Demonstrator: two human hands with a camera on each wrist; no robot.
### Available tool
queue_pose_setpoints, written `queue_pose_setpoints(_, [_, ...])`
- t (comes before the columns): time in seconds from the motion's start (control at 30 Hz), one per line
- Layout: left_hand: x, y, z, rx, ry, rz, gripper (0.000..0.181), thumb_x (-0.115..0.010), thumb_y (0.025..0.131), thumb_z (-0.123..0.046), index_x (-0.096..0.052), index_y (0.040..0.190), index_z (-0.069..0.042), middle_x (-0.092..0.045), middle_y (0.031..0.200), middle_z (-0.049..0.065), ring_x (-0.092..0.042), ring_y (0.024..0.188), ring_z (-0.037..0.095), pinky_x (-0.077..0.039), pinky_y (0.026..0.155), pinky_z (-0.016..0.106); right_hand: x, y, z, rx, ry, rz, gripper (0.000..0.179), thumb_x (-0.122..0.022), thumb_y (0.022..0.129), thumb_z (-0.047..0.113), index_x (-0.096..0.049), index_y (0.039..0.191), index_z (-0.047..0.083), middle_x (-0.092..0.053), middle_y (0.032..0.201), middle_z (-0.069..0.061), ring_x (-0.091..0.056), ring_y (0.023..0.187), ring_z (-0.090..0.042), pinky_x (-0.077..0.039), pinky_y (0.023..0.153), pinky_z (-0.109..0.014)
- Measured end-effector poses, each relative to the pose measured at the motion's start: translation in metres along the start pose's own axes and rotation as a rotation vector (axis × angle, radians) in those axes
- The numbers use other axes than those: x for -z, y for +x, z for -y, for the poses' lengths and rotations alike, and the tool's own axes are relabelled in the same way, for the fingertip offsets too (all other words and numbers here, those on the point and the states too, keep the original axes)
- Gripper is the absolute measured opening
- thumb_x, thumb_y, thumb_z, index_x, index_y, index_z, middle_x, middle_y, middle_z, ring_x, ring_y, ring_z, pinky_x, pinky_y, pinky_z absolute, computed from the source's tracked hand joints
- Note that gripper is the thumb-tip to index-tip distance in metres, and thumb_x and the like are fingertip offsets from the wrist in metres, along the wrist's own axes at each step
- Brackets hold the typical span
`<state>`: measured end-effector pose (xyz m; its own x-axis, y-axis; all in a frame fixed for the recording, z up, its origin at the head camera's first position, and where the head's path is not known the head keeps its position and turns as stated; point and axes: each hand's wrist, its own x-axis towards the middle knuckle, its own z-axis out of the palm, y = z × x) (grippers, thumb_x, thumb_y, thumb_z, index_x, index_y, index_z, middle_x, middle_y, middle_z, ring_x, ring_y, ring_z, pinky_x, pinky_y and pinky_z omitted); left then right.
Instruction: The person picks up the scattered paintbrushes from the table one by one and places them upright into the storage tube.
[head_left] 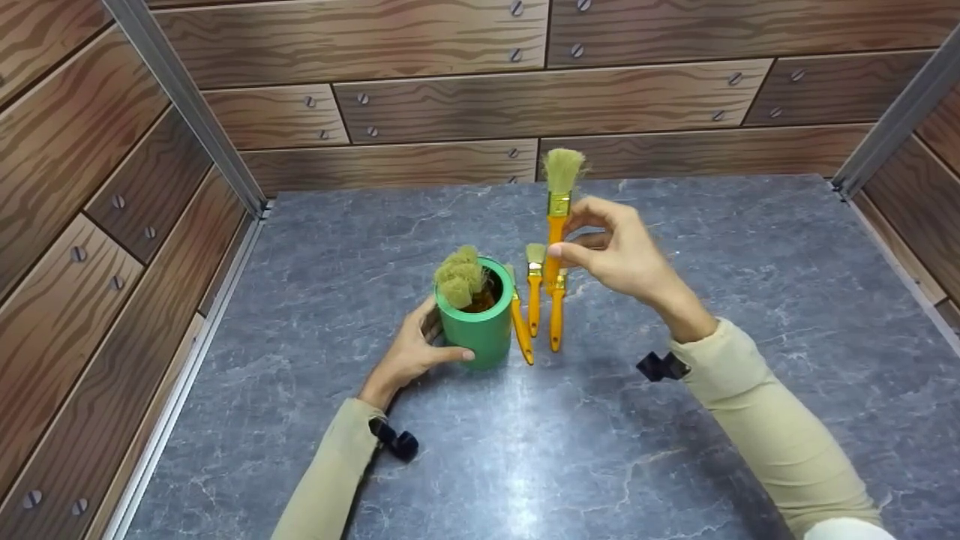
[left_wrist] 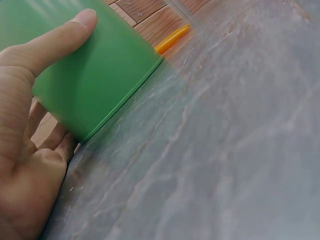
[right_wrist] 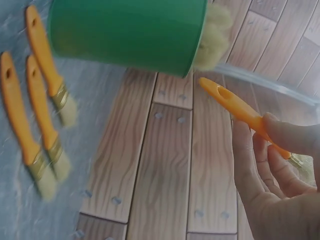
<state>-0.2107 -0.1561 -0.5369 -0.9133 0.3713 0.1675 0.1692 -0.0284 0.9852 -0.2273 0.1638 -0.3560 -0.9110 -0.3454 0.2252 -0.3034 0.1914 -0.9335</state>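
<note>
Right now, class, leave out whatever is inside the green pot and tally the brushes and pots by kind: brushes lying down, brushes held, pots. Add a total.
Lying brushes: 3
Held brush, in the right grip: 1
Green pot, in the left grip: 1
Total: 5

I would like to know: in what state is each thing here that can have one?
Green cylindrical container: upright on the grey marbled table, open-topped.
Pale-bristled brushes inside it: bristles up, number unclear.
Raised orange-handled brush: upright, bristles up.
Three other orange-handled brushes: lying on the table.
Left grip: around the container.
Right grip: pinching the raised brush.
</note>
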Motion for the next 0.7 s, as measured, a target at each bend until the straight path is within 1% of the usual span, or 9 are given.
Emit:
queue_pose_setpoints(0.17, [0.001, 0.001, 0.0, -0.009, -0.014, 0.009, 0.102, -0.096, 0.078, -0.005, -0.044, 0.164, -0.019, -0.052, 0.162, 0.003, -0.046, 0.153, 0.023, -0.035, 0.13, 0.038, -0.011, 0.001, 0.009, 0.045, 0.01, 0.023, 0.026, -0.079, 0.095, 0.001, -0.067, 0.118, -0.002, -0.073, 0.11, -0.02, -0.081, 0.091, -0.03, -0.069, 0.082, -0.041])
queue_pose_setpoints(0.23, [0.001, 0.001, 0.0, -0.011, -0.015, 0.013, 0.101, -0.096, 0.078, -0.005, -0.044, 0.163, -0.019, -0.052, 0.162, 0.003, -0.046, 0.153, 0.023, -0.036, 0.13, 0.037, -0.016, 0.001, 0.012, 0.075, 0.007, 0.03, 0.025, -0.079, 0.096, 0.002, -0.068, 0.118, -0.001, -0.075, 0.109, -0.019, -0.081, 0.091, -0.029, -0.069, 0.082, -0.041])
queue_pose_setpoints(0.43, [0.001, 0.0, -0.001, -0.01, 0.001, 0.009, 0.099, -0.095, 0.078, -0.004, -0.045, 0.162, -0.02, -0.054, 0.16, 0.004, -0.048, 0.151, 0.023, -0.037, 0.129, 0.039, -0.032, 0.004, 0.014, 0.158, 0.01, 0.073, 0.023, -0.076, 0.098, 0.002, -0.069, 0.12, -0.001, -0.076, 0.108, -0.017, -0.08, 0.093, -0.029, -0.068, 0.085, -0.041])
queue_pose_setpoints(0.7, [0.0, -0.001, 0.0, 0.0, -0.002, 0.005, 0.096, -0.095, 0.079, -0.004, -0.047, 0.161, -0.019, -0.056, 0.158, 0.006, -0.05, 0.149, 0.025, -0.038, 0.129, 0.042, -0.054, 0.006, 0.01, 0.181, 0.0, 0.115, 0.019, -0.072, 0.1, -0.002, -0.069, 0.118, -0.002, -0.076, 0.11, -0.016, -0.079, 0.098, -0.031, -0.068, 0.086, -0.038])
